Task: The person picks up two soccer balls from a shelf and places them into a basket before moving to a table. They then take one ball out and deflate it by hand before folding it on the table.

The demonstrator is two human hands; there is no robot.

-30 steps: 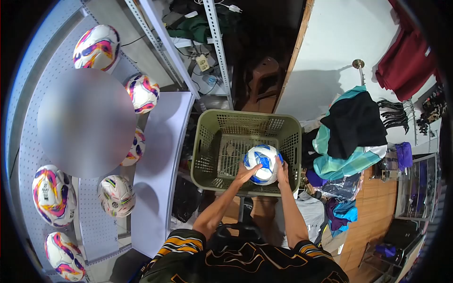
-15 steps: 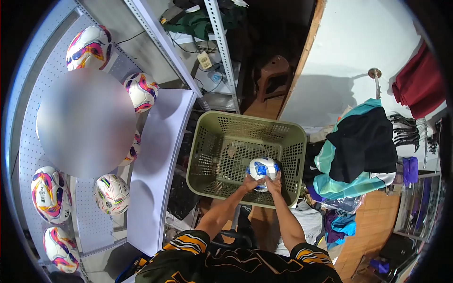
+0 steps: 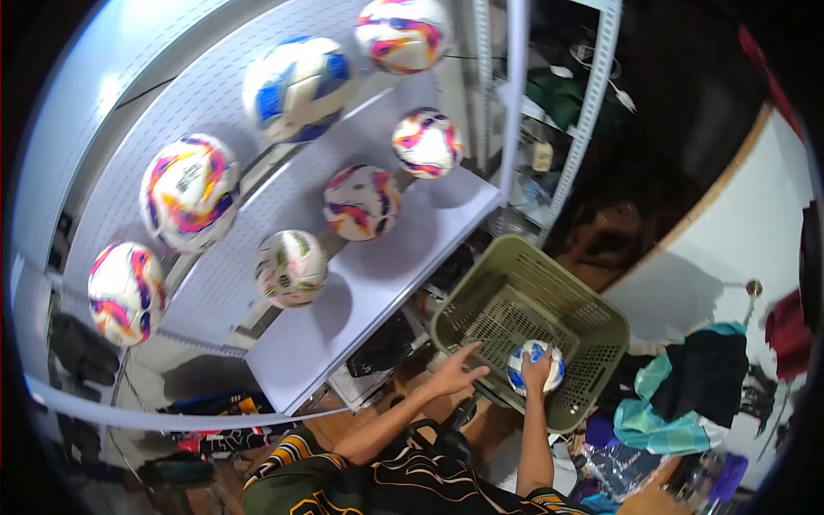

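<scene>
A white and blue soccer ball [image 3: 556, 378] is at the near side of a green plastic basket [image 3: 481, 268]. My right hand [image 3: 536, 367] grips this ball from above and the near side, fingers bent over it. Whether the ball touches the basket floor cannot be made out. Away from the ball, over the basket's near left rim, my left hand [image 3: 459, 371] is empty with its fingers spread apart.
To the left stands a white perforated shelf rack [image 3: 343, 339]. It holds several balls, among them a larger-looking white and blue ball [image 3: 299, 89] and a multicoloured ball [image 3: 190, 193]. Clothes [image 3: 687, 386] are piled right of the basket. A metal shelf frame [image 3: 584, 112] stands behind.
My left hand has let go of the ball and moved left, its fingers opening. My right hand stays on the ball. The view has turned left, showing more of the rack.
</scene>
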